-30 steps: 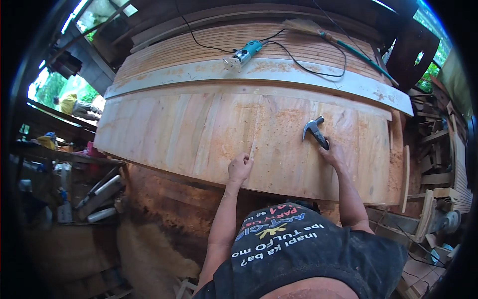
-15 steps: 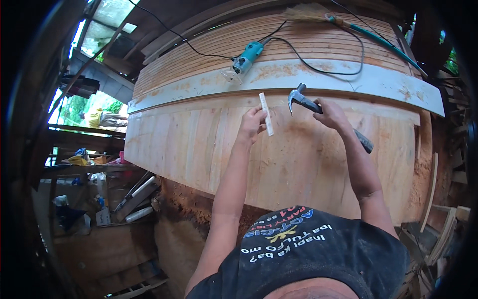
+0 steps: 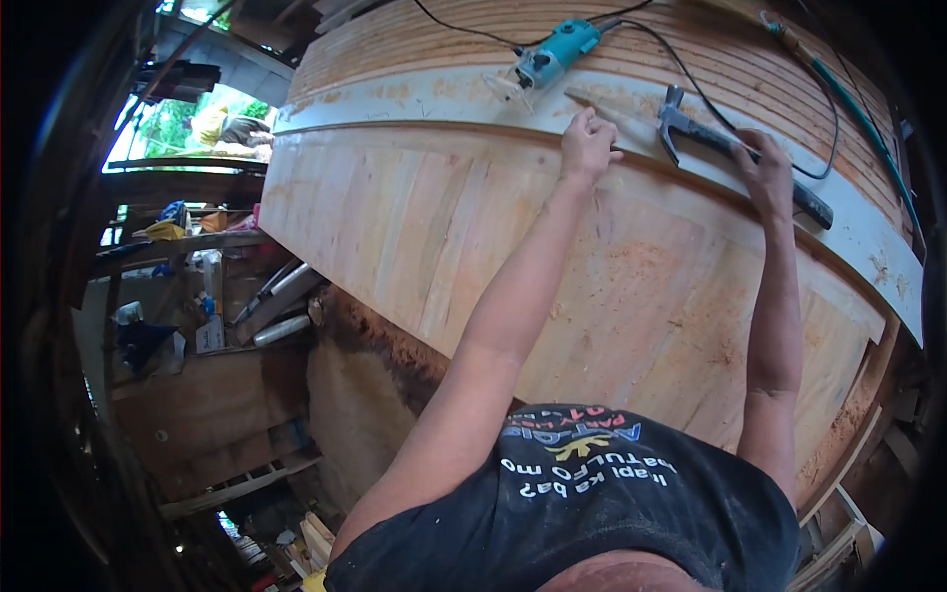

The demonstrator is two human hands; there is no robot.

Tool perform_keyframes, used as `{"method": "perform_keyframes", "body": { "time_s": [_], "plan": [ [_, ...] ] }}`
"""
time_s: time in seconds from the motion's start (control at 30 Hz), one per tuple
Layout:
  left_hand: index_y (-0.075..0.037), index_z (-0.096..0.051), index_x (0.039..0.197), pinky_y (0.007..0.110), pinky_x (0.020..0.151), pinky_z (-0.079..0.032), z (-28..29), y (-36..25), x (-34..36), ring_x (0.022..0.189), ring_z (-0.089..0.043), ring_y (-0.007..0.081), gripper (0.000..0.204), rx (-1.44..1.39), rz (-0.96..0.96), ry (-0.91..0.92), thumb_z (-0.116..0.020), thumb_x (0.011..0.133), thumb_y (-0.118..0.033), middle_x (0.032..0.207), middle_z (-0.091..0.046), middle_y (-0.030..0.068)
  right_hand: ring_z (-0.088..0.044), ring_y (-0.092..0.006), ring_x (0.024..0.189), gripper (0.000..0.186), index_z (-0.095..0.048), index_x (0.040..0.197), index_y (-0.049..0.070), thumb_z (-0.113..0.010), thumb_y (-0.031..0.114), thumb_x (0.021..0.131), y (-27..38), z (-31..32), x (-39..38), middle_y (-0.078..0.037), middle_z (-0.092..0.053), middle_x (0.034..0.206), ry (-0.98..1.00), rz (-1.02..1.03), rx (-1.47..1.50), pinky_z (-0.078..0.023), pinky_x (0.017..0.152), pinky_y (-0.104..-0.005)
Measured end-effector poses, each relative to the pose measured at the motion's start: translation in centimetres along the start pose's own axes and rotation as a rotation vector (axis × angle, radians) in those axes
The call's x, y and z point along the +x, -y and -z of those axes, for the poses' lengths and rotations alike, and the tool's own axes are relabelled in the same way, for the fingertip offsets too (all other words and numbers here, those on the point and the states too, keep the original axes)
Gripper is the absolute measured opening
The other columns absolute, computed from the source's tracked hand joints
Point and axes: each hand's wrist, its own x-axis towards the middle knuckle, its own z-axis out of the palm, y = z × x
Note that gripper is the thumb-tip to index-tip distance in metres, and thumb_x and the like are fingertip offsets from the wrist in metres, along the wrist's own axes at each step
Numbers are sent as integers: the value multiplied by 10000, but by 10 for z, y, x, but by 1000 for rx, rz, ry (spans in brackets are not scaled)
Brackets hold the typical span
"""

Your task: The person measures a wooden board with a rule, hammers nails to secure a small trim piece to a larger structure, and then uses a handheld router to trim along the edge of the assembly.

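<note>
The left hand [image 3: 589, 150] and right hand [image 3: 767, 166] have moved forward to the white board [image 3: 395, 107]; the right grips a hammer [image 3: 704, 136] mid-handle, the left is curled, whether around the blurred strip [image 3: 584, 97] just beyond I cannot tell.

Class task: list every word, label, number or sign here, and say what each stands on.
Black shirt: white, red, blue and yellow print; I won't copy the wording.
White packet at left: faint marks, too small to read.
Teal power tool: any marking too blurred to read.
</note>
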Motion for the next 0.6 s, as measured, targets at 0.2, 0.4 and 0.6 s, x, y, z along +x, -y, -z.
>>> {"method": "perform_keyframes", "body": {
  "time_s": [0.2, 0.4, 0.6],
  "plan": [
    [-1, -551, 1241, 421, 1051, -345, 102, 38, -118, 1275, -431, 360, 461, 1180, -540, 124, -588, 893, -301, 1350, -479, 216, -587, -328, 1071, 213, -649, 1053, 67, -661, 132, 851, 25, -3, -118, -132, -637, 1110, -325, 19, 122, -451, 947, -386],
    [-52, -533, 1281, 599, 1048, -253, 256, 91, -257, 1337, -343, 360, 446, 1119, -355, -308, -583, 902, -281, 1415, -412, 195, -475, -285, 1238, 261, -632, 1081, 95, -651, 197, 842, 82, -50, -214, -112, -561, 1255, -113, 4, -154, -293, 1089, -455],
    [-36, -469, 1340, 586, 1057, -266, 355, 116, -389, 1387, -269, 374, 470, 1233, 56, -594, -499, 963, -315, 1466, -347, 199, -399, -278, 1307, 397, -582, 1186, 121, -643, 310, 842, 75, -61, -200, -104, -503, 1332, -82, -87, -221, -209, 1116, -491]
  ]
}}
